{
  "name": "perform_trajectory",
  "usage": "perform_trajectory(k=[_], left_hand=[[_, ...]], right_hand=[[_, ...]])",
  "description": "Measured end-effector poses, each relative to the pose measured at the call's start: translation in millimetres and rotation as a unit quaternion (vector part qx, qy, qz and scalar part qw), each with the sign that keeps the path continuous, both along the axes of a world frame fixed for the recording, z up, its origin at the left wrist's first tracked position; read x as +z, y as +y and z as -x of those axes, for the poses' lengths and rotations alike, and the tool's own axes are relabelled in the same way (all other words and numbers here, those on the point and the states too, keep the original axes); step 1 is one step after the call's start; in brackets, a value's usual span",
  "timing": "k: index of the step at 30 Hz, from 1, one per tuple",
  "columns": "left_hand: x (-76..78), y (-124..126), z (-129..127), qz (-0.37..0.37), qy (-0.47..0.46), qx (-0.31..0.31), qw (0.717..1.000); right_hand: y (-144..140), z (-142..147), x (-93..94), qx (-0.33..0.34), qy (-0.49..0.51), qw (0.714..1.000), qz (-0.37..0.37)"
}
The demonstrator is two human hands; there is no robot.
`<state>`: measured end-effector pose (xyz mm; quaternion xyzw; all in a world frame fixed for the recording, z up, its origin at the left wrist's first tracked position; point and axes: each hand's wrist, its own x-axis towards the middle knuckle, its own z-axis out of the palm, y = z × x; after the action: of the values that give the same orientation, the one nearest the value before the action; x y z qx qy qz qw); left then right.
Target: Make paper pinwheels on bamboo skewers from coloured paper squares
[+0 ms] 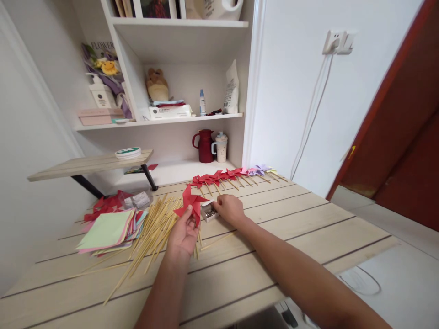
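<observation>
A red paper pinwheel [192, 201] is pinched in my left hand [183, 234], the thumb lying on its front. Just to its right sits a small white box [207, 220] with small shiny metal pieces inside, perhaps pins. My right hand [230, 209] rests at the box's right side, fingers bent together over its edge; whatever they may grip is hidden. Many thin wooden sticks [154, 233] lie in a loose heap left of and under my left hand.
A stack of coloured paper squares [106, 230] lies at the left, beside a clear plastic pack [139, 199] and red folded paper [108, 205]. Behind my hands runs a row of finished pinwheels on sticks [222, 176]. A raised wooden shelf [82, 165] stands back left.
</observation>
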<state>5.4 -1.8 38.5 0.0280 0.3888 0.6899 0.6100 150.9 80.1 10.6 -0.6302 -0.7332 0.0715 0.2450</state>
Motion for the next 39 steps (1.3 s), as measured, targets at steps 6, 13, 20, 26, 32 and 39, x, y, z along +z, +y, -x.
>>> perform_trajectory(k=[6, 13, 20, 26, 32, 39], left_hand=[[0.2, -0.5, -0.2, -0.009, -0.009, 0.002, 1.000], [-1.7, 1.7, 0.9, -0.013, -0.007, -0.004, 1.000], [0.2, 0.4, -0.7, -0.013, -0.009, 0.003, 1.000], [-0.3, -1.1, -4.0, -0.021, -0.007, -0.008, 1.000], [-3.1, -0.2, -7.6, -0.028, -0.002, -0.016, 0.999], [-7.8, 4.4, -7.0, -0.024, 0.008, -0.016, 1.000]], right_hand=[[2.5, -1.9, -3.7, 0.004, 0.037, 0.999, -0.011], [8.1, -5.9, -10.7, 0.015, 0.091, 0.995, -0.021], [12.3, -9.9, -8.4, 0.044, 0.145, 0.987, -0.058], [10.3, -13.8, -5.7, 0.072, 0.177, 0.977, -0.091], [16.1, -16.9, -9.7, 0.081, 0.233, 0.963, -0.113], [18.1, -19.4, -9.3, 0.075, 0.268, 0.952, -0.125]])
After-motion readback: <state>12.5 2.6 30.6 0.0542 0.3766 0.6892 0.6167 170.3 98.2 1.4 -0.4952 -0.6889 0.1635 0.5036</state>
